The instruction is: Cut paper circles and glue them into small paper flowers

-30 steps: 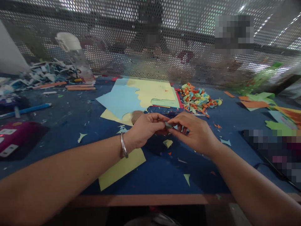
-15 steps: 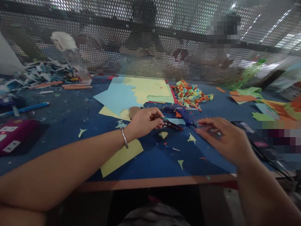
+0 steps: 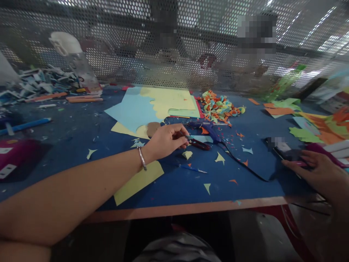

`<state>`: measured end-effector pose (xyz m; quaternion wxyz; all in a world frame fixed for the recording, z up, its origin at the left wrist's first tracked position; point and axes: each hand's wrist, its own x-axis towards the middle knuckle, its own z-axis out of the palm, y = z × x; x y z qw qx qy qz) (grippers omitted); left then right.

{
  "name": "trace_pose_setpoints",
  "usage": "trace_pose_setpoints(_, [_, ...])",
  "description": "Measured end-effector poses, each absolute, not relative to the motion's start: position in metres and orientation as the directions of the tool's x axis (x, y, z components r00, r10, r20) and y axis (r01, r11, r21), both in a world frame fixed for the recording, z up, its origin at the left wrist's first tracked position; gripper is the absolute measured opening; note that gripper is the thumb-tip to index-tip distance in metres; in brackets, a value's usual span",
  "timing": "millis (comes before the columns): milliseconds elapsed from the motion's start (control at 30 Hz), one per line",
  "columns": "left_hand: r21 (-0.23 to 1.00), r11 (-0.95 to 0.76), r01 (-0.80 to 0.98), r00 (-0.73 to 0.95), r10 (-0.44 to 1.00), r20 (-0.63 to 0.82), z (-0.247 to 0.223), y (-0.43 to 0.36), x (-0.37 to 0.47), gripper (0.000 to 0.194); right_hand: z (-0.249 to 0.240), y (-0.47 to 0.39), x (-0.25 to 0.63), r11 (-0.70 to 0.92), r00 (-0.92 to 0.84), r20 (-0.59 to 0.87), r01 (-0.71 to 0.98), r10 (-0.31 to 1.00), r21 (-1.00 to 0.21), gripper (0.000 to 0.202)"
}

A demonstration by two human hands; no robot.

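My left hand (image 3: 170,139), a bracelet at its wrist, is closed on what look like dark red scissors (image 3: 200,144); the part inside my fingers is hidden. To the right, my right hand (image 3: 323,167) grips the near part of a black phone (image 3: 282,147) lying on the table, with thumb and fingers at its sides. Just past the scissors rests a purple glue gun (image 3: 208,127) with a black cord (image 3: 240,160). A yellow paper strip (image 3: 140,182) lies beneath my left wrist. Below my left hand is a thin blue pen-like tool (image 3: 192,168).
Blue and yellow paper sheets (image 3: 139,109) lie at the back, beside a pile of colourful paper pieces (image 3: 218,105). A clear bottle (image 3: 81,69) stands back left, and a magenta box (image 3: 16,156) sits at left. A perforated metal screen (image 3: 122,69) rises behind the table.
My right hand has moved right, from near the glue gun's cord end to the phone. More of the cord and paper scraps shows now. My left hand keeps its hold.
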<state>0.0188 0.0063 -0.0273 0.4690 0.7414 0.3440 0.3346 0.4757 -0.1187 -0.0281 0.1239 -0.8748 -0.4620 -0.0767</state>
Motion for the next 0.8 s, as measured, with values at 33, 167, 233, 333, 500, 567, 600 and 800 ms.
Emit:
trace_pose_setpoints(33, [0.928,-0.316,0.196,0.543,0.823,0.166,-0.026,0.006,0.019,0.014,-0.028,-0.118,0.473,-0.589,0.617,0.185,0.786,0.765,-0.187,0.08])
trace_pose_setpoints(167, [0.938,-0.289,0.191,0.551,0.822,0.141,-0.023,0.005,0.019,0.015,-0.023,-0.126,0.447,-0.614,0.697,0.183,0.705,0.693,-0.355,0.08])
trace_pose_setpoints(233, [0.939,-0.291,0.184,0.542,0.827,0.15,-0.023,0.005,0.019,0.014,-0.022,-0.135,0.428,-0.512,0.641,0.255,0.747,0.724,-0.424,0.081])
trace_pose_setpoints(333, [0.94,-0.289,0.18,0.525,0.837,0.156,-0.024,0.005,0.02,0.013,-0.022,-0.147,0.392,-0.277,0.399,0.307,0.886,0.864,-0.373,0.072])
trace_pose_setpoints(500, [0.942,-0.291,0.166,0.504,0.846,0.173,-0.027,0.007,0.02,0.013,-0.024,-0.152,0.324,0.206,-0.101,0.369,0.944,0.924,-0.257,0.057])
trace_pose_setpoints(567, [0.936,-0.31,0.165,0.502,0.844,0.19,-0.027,0.008,0.02,0.013,-0.026,-0.151,0.308,0.25,-0.157,0.32,0.929,0.934,-0.274,0.059])
trace_pose_setpoints(600, [0.933,-0.32,0.166,0.502,0.841,0.199,-0.028,0.009,0.019,0.013,-0.027,-0.151,0.303,0.261,-0.173,0.302,0.923,0.937,-0.283,0.059])
trace_pose_setpoints(800, [0.919,-0.349,0.181,0.521,0.827,0.211,-0.031,0.01,0.019,0.014,-0.033,-0.15,0.305,0.304,-0.227,0.265,0.904,0.937,-0.301,0.057])
